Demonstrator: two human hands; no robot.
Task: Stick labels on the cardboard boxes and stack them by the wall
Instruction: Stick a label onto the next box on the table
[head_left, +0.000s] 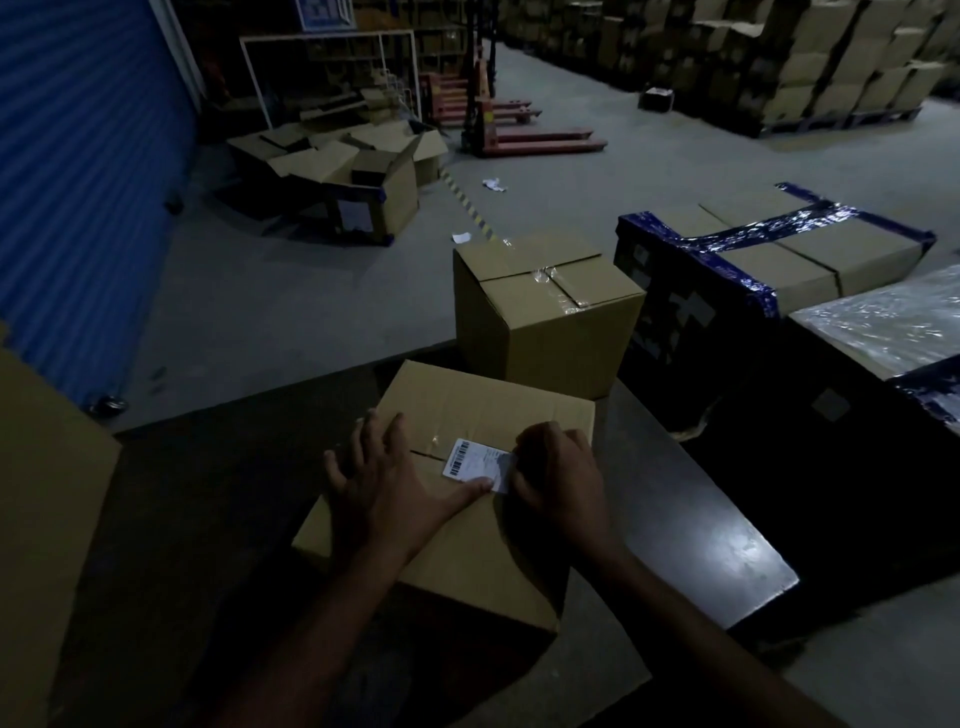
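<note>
A closed cardboard box (483, 405) lies on the dark table (701, 530) in front of me. A white barcode label (475, 462) sits on its top by the taped seam. My left hand (384, 493) lies flat on the box with fingers spread, its thumb pressing the label's near edge. My right hand (561, 473) is curled at the label's right end, fingertips on that edge. A second sealed cardboard box (540, 312) stands upright just behind the first.
Larger boxes wrapped in blue tape (769, 260) crowd the right side. A cardboard panel (47, 493) stands at my left. Beyond lie open floor, flattened cartons (343, 166), an orange pallet jack (514, 130), a blue shutter (78, 182) and stacked cartons (831, 57) at the back.
</note>
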